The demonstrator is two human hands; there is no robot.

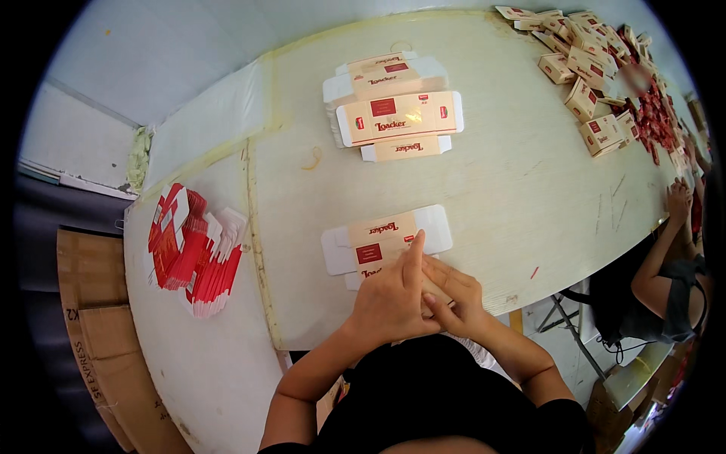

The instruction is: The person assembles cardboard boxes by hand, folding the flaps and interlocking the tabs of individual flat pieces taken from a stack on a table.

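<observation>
Close to my body at the table's near edge lies a cream and white folding carton (pixel 383 246) with dark red print, its white flaps spread to both sides. Over its lower right part my left hand (pixel 387 301) is closed on it, with one finger stretched out away from me. My right hand (pixel 457 299) meets it there, fingers bent and thumb against a cream panel edge. The two hands touch and hide the carton's near end, so its folds there cannot be seen.
Ahead lies a stack of flat cream cartons (pixel 401 117). Bundles of red and white flat cartons (pixel 181 238) lie at the left. At the far right are made-up cream boxes (pixel 594 68) and a heap of small red packets (pixel 656 113). Another person's hands (pixel 678 198) are beside them.
</observation>
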